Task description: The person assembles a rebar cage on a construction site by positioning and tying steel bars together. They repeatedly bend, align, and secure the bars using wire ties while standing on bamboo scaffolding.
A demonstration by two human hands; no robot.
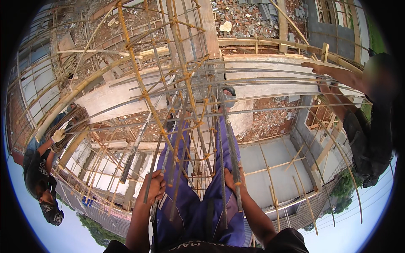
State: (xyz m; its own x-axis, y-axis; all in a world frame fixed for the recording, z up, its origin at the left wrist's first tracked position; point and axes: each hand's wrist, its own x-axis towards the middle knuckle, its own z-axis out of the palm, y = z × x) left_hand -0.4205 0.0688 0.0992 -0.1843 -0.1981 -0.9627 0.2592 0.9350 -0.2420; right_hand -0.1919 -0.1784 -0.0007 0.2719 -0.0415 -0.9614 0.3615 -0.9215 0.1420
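My left hand (155, 186) is closed around a thin steel reinforcing bar (168, 157), beside my left thigh. My right hand (232, 179) lies against my right thigh, behind a thick bar (231, 147). That bar partly hides its fingers, so I cannot tell whether they grip it. Between my legs a cage of rusty bars (188, 84) with bent stirrups rises toward me, its bar ends pointing at my waist. Long grey horizontal bars (270, 80) cross beyond my knees and pass through the cage.
At right, a co-worker (367, 126) reaches a hand (312, 66) to the long bars. At left, another person's gloved hand (58, 135) is at bundled steel stirrups (75, 124). Wooden boards (274, 67) run above brick rubble (270, 120); bamboo poles (266, 158) stand below.
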